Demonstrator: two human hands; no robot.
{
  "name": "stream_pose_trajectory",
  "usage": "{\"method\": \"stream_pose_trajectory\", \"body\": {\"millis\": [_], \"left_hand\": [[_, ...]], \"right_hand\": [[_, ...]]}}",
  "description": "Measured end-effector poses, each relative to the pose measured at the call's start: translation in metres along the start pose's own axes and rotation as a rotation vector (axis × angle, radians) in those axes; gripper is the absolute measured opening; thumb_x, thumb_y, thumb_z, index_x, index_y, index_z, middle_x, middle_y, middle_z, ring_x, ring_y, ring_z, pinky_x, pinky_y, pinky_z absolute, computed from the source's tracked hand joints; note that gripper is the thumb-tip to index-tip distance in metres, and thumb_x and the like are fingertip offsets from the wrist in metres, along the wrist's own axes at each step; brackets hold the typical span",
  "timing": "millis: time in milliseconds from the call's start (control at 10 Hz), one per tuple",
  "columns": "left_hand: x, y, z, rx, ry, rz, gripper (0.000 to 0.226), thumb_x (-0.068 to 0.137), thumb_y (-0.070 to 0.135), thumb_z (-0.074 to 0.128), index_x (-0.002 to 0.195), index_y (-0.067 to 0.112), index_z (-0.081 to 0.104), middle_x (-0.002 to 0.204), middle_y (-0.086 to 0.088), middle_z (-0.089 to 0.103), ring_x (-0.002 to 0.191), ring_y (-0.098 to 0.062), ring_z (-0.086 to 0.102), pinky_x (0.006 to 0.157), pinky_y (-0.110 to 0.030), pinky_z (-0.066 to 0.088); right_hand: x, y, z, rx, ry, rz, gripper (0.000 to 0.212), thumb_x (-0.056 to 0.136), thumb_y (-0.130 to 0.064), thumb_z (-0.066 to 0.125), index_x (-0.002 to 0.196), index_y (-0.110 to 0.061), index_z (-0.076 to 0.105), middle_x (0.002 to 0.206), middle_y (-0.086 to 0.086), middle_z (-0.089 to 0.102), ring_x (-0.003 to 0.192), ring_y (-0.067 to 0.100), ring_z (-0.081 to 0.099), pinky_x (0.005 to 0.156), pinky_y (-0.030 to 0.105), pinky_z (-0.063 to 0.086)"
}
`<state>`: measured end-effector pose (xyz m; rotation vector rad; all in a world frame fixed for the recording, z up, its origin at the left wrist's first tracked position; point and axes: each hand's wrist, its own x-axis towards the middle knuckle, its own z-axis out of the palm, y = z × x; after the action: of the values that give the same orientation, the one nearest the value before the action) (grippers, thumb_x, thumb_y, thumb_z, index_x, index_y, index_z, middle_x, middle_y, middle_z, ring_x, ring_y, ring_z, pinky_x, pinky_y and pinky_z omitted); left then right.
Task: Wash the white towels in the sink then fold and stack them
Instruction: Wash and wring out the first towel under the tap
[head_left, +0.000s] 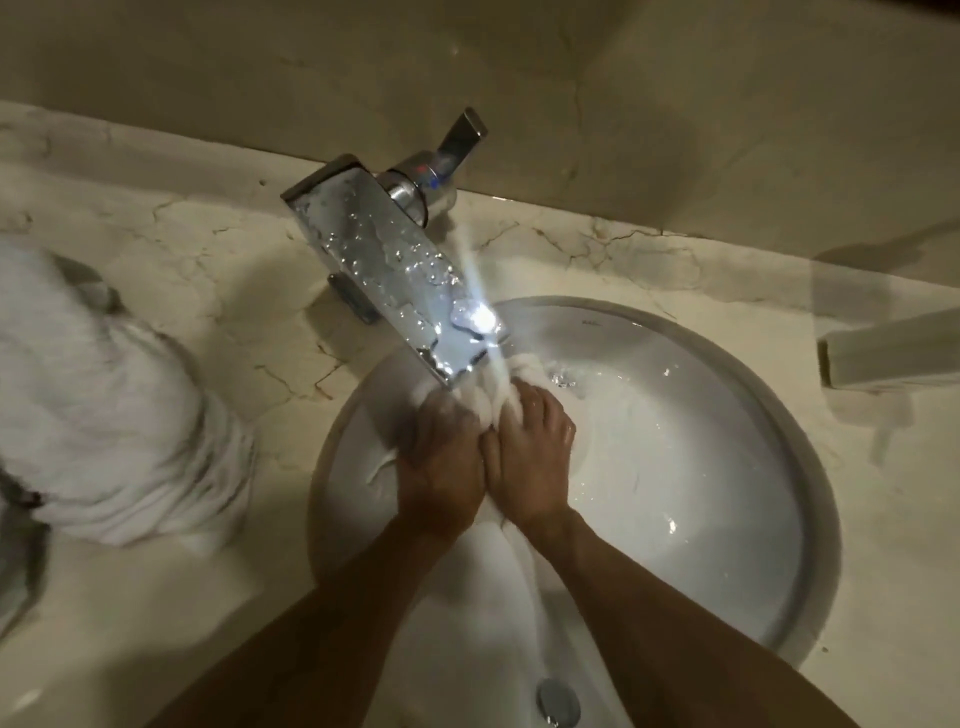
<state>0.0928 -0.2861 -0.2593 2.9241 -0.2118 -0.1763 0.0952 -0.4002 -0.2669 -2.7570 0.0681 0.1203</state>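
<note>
You are washing: your left hand (441, 462) and right hand (524, 462) are each gripping the white towel (498, 561) in the sink (727, 405) under the faucet (384, 265); next, judging, you are wringing it and moving it to the counter (197, 291).

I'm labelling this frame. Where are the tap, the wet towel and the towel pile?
tap (384, 270), head view, top of the spout
wet towel (498, 561), head view, part between the forearms
towel pile (104, 426), head view, middle of the heap

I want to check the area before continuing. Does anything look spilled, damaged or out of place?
Nothing stands out. Both hands, left and right, grip a white towel under the faucet in the sink.
</note>
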Motion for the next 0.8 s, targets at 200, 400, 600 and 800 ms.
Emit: {"method": "stream_pose_trajectory", "body": {"millis": [200, 400, 600, 800], "left_hand": [[0.010, 0.001, -0.023, -0.305, -0.182, -0.161, 0.046, 0.099, 0.034, 0.031, 0.097, 0.008, 0.069, 0.088, -0.014, 0.069, 0.080, -0.029, 0.068, 0.080, -0.040, 0.051], [-0.001, -0.010, -0.052, -0.543, 0.066, -0.369, 0.009, 0.092, 0.035, 0.064, 0.091, 0.026, 0.067, 0.074, 0.018, 0.053, 0.070, -0.010, 0.054, 0.070, -0.033, 0.045], [-0.004, 0.001, -0.022, -0.484, -0.015, -0.179, 0.019, 0.093, 0.019, 0.044, 0.109, 0.010, 0.050, 0.105, -0.020, 0.061, 0.098, -0.039, 0.065, 0.086, -0.050, 0.053], [-0.001, -0.004, -0.024, -0.287, -0.115, -0.121, 0.040, 0.094, 0.037, 0.040, 0.111, 0.016, 0.070, 0.109, -0.007, 0.068, 0.103, -0.030, 0.061, 0.092, -0.034, 0.034]], "right_hand": [[0.027, -0.026, -0.016, 0.174, -0.078, 0.204, 0.047, 0.090, -0.045, 0.037, 0.092, -0.007, 0.064, 0.089, 0.016, 0.066, 0.084, 0.036, 0.062, 0.074, 0.047, 0.051], [0.006, -0.044, -0.029, 0.748, -0.070, 0.333, 0.032, 0.102, -0.042, 0.046, 0.086, -0.018, 0.060, 0.076, -0.002, 0.064, 0.073, 0.013, 0.059, 0.070, 0.037, 0.045], [-0.023, -0.012, -0.001, 0.177, 0.003, 0.061, 0.043, 0.097, -0.037, 0.038, 0.123, -0.012, 0.061, 0.130, 0.010, 0.058, 0.119, 0.032, 0.050, 0.095, 0.043, 0.041], [-0.014, -0.028, 0.002, 0.121, -0.031, 0.213, 0.034, 0.090, -0.028, 0.040, 0.098, -0.002, 0.061, 0.101, 0.019, 0.066, 0.083, 0.040, 0.061, 0.071, 0.046, 0.050]]}}
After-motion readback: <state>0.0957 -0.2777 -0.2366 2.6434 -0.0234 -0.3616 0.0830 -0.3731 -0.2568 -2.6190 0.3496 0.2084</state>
